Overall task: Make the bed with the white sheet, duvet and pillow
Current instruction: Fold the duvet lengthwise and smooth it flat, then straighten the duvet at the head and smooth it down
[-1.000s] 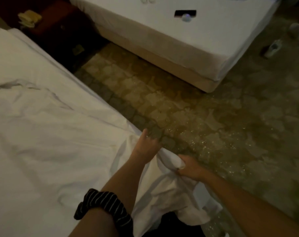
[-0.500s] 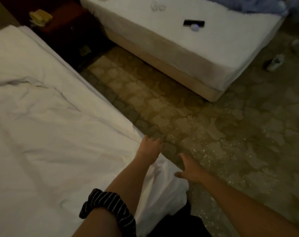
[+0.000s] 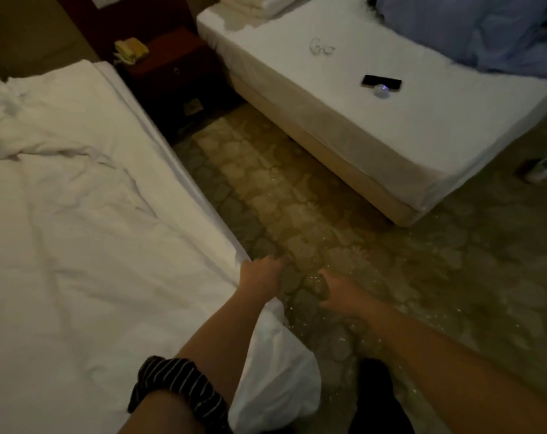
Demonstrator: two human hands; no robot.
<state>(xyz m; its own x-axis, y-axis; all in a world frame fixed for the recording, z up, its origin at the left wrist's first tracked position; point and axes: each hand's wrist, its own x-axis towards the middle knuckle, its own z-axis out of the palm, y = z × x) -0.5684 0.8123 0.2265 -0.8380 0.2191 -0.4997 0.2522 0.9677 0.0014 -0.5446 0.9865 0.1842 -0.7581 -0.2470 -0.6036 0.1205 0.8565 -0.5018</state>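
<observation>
Sheet [image 3: 109, 245] soft, light, limp. Pinch hem beneath left hand [image 3: 259, 277]; fingers curled there, grip unclear. Right hand [image 3: 338, 292] slack, empty.

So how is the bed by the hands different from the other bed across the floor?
The near bed is wrinkled; the far bed looks smooth. The far bed carries a phone, glasses and blue cloth; the near bed shows only bedding. The left hand is at the near bed's edge, not the far bed's. Both are white.
</observation>
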